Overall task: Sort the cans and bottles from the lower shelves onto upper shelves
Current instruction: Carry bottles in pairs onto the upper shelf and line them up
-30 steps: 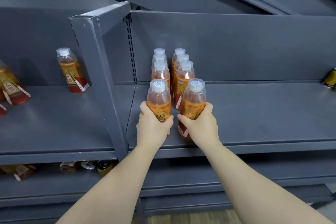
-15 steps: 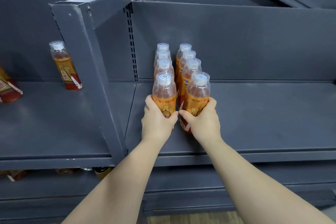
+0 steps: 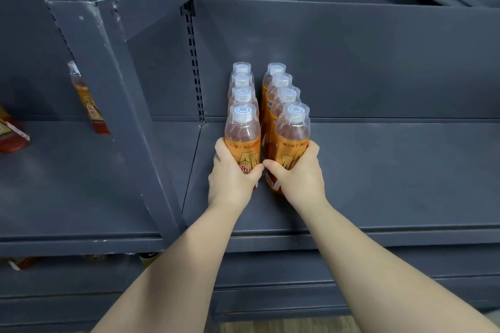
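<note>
Two hands are each gripping a bottle: the left hand is curling fingers and thumb round the label of the left front bottle, and the right hand is doing the same on the right front bottle. The thumb tips are nearly meeting between the two bottles. Both bottles are standing upright just beside each other on the shelf, set back from its front edge. Each is heading a row: the left row and right row are each showing three more capped orange bottles running back to the back panel. Left of the rows a grey post is splitting the shelving. Behind it, on the neighbouring shelf, a lone bottle is standing half hidden. At the far left edge a red bottle is leaning, cut off by the frame. Below, the lower shelf is holding dim items, too dark to tell.
</note>
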